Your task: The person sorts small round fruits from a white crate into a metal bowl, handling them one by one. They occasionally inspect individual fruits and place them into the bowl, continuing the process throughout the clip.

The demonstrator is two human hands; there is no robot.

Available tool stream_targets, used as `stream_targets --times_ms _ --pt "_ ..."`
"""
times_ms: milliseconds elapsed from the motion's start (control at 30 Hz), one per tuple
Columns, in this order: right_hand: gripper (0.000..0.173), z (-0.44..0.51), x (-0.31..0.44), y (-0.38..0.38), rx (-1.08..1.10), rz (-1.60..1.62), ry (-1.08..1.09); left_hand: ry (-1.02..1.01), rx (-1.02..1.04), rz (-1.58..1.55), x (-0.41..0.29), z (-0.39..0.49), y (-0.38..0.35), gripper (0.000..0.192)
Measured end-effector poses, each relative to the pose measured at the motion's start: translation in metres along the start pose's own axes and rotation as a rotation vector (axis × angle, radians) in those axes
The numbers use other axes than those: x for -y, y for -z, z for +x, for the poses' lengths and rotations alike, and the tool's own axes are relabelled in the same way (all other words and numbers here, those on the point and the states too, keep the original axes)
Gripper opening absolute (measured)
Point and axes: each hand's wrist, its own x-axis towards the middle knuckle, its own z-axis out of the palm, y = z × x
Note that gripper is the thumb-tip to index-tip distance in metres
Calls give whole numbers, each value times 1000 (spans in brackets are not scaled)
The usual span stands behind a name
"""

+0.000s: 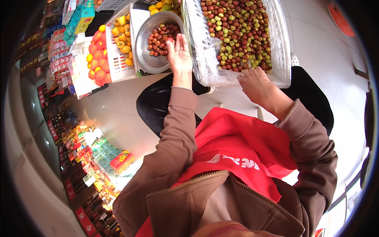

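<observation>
My left hand (pixel 180 57) is over the right side of a perforated metal colander (pixel 142 54), palm up and fingers stretched out. The palm is bare. A red jujube (pixel 170 39) shows by the thumb tip; whether it touches the hand is unclear. Reddish-brown jujubes (pixel 158 41) lie in the colander. At the near edge of a white plastic basket (pixel 279 35), my right hand (pixel 256 84) has its fingers curled down at the fruit. What is under those fingertips is hidden. Red and green jujubes (pixel 239 35) fill this basket, and clear plastic film (pixel 211 62) lines its near left corner.
Left of the colander stand a white crate (pixel 118 69) of orange persimmons (pixel 121 32) and fruit in red netting (pixel 99 56). Yellow-orange fruit (pixel 161 6) lies behind the colander. Packaged goods (pixel 103 157) are displayed at the lower left. A red round object (pixel 340 19) is at the upper right.
</observation>
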Motion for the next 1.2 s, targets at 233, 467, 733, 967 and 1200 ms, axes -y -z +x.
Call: stream_targets --times_ms 233,467,733,967,1200 --pt "26 -9 10 0 -108 -89 -34 266 505 708 90 -7 -15 38" --pt "43 -19 7 30 178 0 -23 6 1360 1999 221 32 -10 33" --pt "43 -26 -12 42 138 -24 -43 -962 2284 1921 323 8 44 20" --pt "47 -27 -14 43 257 38 20 -883 2318 1922 317 83 5 20" --pt "45 -23 -5 42 225 -15 2 -1276 2330 2141 246 127 -63 31"
